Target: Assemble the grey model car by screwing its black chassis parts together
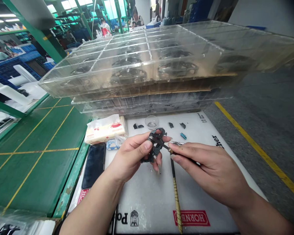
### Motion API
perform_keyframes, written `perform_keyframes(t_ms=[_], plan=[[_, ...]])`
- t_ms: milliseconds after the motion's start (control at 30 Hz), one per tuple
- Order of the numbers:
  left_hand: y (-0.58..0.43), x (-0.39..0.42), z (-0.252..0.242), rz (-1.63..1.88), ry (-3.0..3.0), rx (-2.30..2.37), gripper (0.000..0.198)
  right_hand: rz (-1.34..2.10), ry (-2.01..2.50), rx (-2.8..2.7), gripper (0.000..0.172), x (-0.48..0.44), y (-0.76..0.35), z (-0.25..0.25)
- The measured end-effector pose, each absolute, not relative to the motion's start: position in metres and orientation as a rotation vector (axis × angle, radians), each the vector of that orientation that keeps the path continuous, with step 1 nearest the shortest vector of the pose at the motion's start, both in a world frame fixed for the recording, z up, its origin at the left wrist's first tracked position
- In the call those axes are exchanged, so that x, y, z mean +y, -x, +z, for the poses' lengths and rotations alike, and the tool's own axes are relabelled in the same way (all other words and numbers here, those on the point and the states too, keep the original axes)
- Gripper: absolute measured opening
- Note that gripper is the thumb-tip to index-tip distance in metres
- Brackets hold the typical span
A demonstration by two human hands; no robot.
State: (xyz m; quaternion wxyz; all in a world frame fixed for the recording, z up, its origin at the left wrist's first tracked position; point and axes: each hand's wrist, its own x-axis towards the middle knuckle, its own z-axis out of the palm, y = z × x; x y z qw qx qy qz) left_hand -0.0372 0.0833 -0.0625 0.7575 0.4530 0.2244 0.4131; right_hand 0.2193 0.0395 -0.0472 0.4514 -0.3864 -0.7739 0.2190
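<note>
My left hand (134, 151) grips a dark grey moulded plastic part (157, 143) with cut-outs and a curved outline, held above the white worktop. In my right hand (205, 160) is a thin hand tool with a flat dark blade (164, 146) and a brass-coloured collar; whether it is a knife or a file I cannot tell. Its blade lies against the plastic part, and most of its handle is hidden by the fingers. Below my right fingertips, a slim tool with a yellow-wrapped handle (176, 199) lies on the worktop.
Small dark pieces (171, 125), a clear round dish (152, 122) and a blue piece (183, 135) lie beyond my hands. At left are a tissue pack (106, 129), a phone (94, 165) and a green belt (34, 140). Stacked clear trays (149, 71) of dark parts rise behind; people sit farther back.
</note>
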Motion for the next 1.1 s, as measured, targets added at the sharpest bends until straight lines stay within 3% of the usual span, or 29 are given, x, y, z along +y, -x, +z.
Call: perform_keyframes(t_ms=[233, 1100], plan=[[0.0400, 0.0833, -0.0614, 0.870, -1.036, 0.556, 0.051, 0.492, 0.982, -1.952, 0.027, 0.0385, -0.2197, -0.0480], [0.0351, 0.0815, -0.0681, 0.985, -1.034, 0.553, 0.041, 0.474, 1.034, -1.910, 0.038, 0.0351, -0.2158, -0.0495]])
